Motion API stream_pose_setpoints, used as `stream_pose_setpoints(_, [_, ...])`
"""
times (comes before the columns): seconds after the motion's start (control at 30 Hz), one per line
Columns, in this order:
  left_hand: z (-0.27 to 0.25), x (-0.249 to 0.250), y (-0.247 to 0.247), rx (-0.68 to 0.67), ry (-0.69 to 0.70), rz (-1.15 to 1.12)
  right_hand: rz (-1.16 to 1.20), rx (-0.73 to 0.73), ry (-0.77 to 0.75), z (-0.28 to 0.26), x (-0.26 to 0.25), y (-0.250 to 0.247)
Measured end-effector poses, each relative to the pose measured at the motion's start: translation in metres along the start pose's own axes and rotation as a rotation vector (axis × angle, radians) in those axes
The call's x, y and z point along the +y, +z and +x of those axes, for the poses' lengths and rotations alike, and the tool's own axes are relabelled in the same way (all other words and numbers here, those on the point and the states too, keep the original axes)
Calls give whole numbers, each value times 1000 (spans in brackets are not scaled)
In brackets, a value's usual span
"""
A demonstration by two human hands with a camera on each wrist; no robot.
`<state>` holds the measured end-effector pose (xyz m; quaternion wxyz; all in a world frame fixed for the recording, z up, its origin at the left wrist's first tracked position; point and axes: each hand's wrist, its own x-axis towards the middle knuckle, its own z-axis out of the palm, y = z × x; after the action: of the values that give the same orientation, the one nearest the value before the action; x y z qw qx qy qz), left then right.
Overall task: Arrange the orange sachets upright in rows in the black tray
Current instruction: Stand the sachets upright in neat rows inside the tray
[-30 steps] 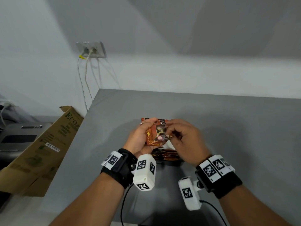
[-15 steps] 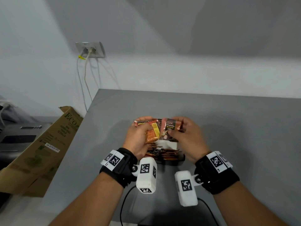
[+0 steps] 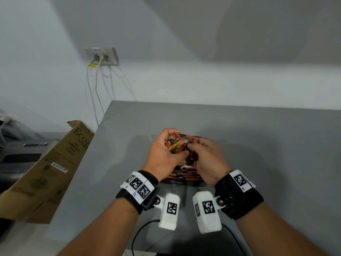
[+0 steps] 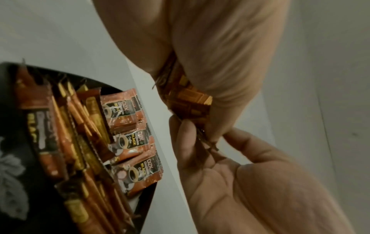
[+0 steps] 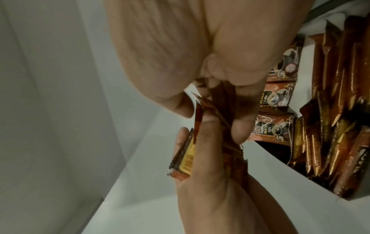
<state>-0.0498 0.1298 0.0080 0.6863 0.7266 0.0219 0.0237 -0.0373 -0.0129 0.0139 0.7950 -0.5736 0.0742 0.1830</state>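
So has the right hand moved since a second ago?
Yes. The right hand has drawn slightly nearer the camera, away from the table's far edge, closing in against the left hand on the sachets.

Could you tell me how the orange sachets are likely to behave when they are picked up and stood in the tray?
The sachets look thin and glossy, so probably light, bendy and a little slippery. Those in the black tray lean on each other, so one alone would likely tip.
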Motion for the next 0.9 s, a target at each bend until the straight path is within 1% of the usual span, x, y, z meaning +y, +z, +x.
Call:
stream_pose_setpoints(0.07, [-1,1,-6,-74,4,91,76,-47,35,1,0,-4])
stream_pose_setpoints(0.13, [-2,5,-9,-128,-3,98,33,-43,20,1,0,-6])
stream_pose_setpoints(0.2, [-2,8,-9,-89,-27,-3,-16,-36,-6,2,-1,-8])
stream_pose_setpoints(0.27, [0,10,-10,15,-69,-107,-30,-29,-16,0,-4,-9])
stream_pose_setpoints(0.33, [2,8,-11,68,-114,-101,-42,8,-16,0,-5,-10])
stream_pose_setpoints(0.4, [2,5,-10,42,-138,-30,-36,68,-22,1,-6,-9])
stream_pose_setpoints(0.47, [-1,3,-7,26,-159,-37,-40,106,-46,2,-5,-9])
stream_pose_setpoints(0.53, [0,1,-8,45,-174,-83,-59,100,-45,2,-5,-11])
stream_pose_setpoints(0.6, [3,2,-11,75,-186,-107,-69,62,-38,0,-7,-14])
stream_pose_setpoints(0.73, [9,6,-15,78,-194,-119,-86,29,-40,-1,-11,-19])
stream_pose_setpoints(0.83, [13,7,-16,86,-176,-87,-17,22,-25,0,-12,-23])
stream_pose_setpoints(0.9, [16,6,-16,98,-177,-80,38,43,-17,2,-12,-25])
